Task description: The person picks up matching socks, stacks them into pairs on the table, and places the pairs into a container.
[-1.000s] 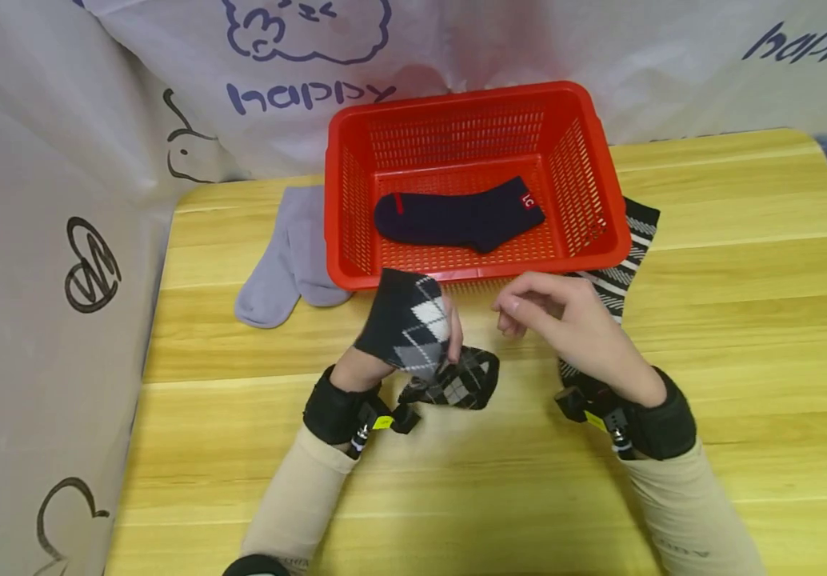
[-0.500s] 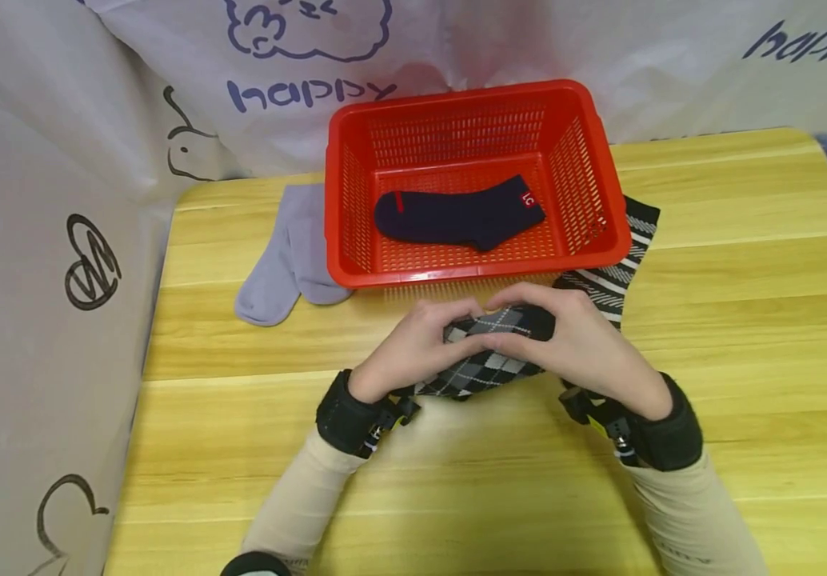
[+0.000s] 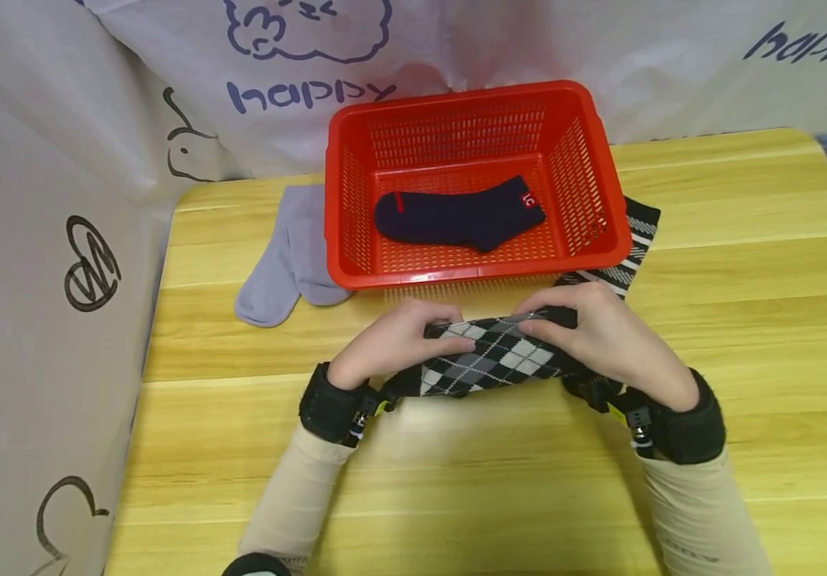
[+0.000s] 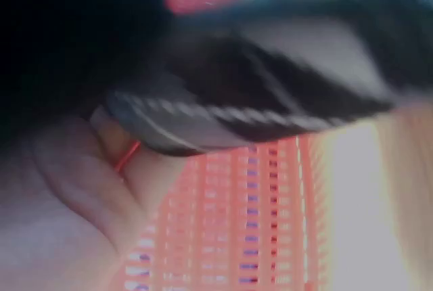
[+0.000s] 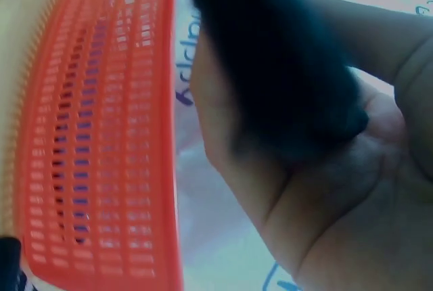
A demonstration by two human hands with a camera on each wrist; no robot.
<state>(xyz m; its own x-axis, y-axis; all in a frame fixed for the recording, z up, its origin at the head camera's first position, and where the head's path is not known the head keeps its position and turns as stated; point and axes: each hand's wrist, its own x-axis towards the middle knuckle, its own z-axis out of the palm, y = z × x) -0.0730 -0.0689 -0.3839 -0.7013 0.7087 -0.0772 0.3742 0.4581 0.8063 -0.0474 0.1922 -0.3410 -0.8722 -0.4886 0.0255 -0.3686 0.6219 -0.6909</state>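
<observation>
A black, grey and white argyle sock [image 3: 496, 358] is stretched sideways between both hands, in front of the basket. My left hand [image 3: 402, 340] pinches its left part, thumb on the near face and fingers behind. Toward the sock's other end, my right hand [image 3: 601, 332] pinches it the same way, and the black end lies inside that palm. In the left wrist view the argyle sock [image 4: 270, 88] is blurred, crossing above the hand [image 4: 74, 203]. The right wrist view shows its dark end [image 5: 291, 81] between thumb and fingers.
Behind the hands stands a red plastic basket [image 3: 478, 276] with a navy sock [image 3: 457, 218] inside. Lilac socks [image 3: 277, 264] lie at its left, partly hidden by it. A black-and-white striped sock [image 3: 633, 248] lies at its right, partly under the right hand. The wooden table [image 3: 485, 488] extends toward the front.
The right hand, free at first, has taken hold of the argyle sock. The sock, earlier draped over the left hand, is now drawn out flat as the hands move apart.
</observation>
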